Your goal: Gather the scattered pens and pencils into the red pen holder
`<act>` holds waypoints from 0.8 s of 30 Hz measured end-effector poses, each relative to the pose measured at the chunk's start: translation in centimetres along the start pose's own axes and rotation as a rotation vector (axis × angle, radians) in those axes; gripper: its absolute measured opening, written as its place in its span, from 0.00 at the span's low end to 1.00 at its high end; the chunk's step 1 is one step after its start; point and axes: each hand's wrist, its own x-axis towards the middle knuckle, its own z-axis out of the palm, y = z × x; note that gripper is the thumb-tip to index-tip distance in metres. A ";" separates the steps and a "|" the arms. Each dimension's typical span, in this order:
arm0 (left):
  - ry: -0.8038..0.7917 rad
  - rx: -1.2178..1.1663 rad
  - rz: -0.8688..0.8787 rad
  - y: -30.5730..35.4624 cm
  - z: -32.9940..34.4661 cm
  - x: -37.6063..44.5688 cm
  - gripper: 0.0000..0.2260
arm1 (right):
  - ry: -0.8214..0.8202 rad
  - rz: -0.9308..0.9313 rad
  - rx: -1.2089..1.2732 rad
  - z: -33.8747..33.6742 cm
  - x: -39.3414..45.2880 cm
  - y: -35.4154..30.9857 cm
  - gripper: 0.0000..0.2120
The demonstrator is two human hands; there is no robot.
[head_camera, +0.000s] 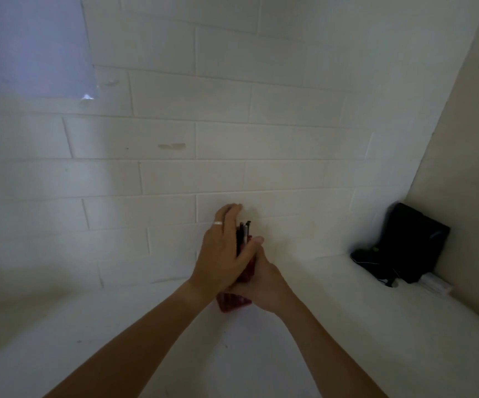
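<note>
A red pen holder (pixel 244 275), seemingly plastic with a dark grid or mesh pattern on its walls, is up off the white counter (pixel 333 326), in front of the white brick wall. Most of it is hidden: only a strip of its side shows between the two hands, and its lower end (pixel 234 303) shows beneath the wrists. It seems roughly upright, leaning slightly, though the exact tilt is hard to judge. From its top rises a small bunch of dark pens and pencils (pixel 244 232), packed together, one with a pale barrel, their tips pointing up beside the fingers. How many there are cannot be counted.
</note>
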 end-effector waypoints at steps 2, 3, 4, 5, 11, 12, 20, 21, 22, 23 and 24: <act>0.070 -0.029 -0.052 -0.2 0.3 -1.1 0.35 | 0.092 0.000 -0.028 0.9 -0.4 0.0 0.38; 0.091 -0.046 -0.089 -0.3 0.5 -1.8 0.36 | 0.140 0.004 -0.033 1.4 -0.7 -0.2 0.33; 0.097 -0.064 -0.117 -0.3 0.6 -2.4 0.36 | 0.193 0.007 -0.029 1.9 -0.8 -0.3 0.29; 0.090 -0.077 -0.131 -0.3 0.6 -3.0 0.36 | 0.242 0.006 -0.023 2.4 -0.9 -0.3 0.27; 0.012 -0.143 -0.122 -1.0 0.3 -3.7 0.36 | 0.320 0.031 -0.036 3.5 -1.0 -0.6 0.28; 0.005 -0.142 -0.132 -0.6 0.2 -3.6 0.36 | 0.318 0.041 -0.040 3.5 -1.0 -0.7 0.28; -0.079 -0.004 -0.164 0.0 -0.6 -3.6 0.39 | 0.279 0.068 -0.072 2.5 -2.6 -2.8 0.31; -0.079 -0.001 -0.168 0.3 -0.8 -3.6 0.40 | 0.278 0.061 -0.082 2.3 -3.0 -3.2 0.33; -0.071 -0.002 -0.183 1.0 -1.4 -3.7 0.40 | 0.273 0.065 -0.086 1.9 -3.7 -4.0 0.35; -0.056 -0.011 -0.187 1.2 -1.7 -3.5 0.41 | 0.274 0.055 -0.073 1.4 -3.9 -4.3 0.36; -0.045 0.006 -0.196 2.5 -2.7 -3.3 0.41 | 0.283 0.044 -0.068 0.7 -4.4 -5.4 0.39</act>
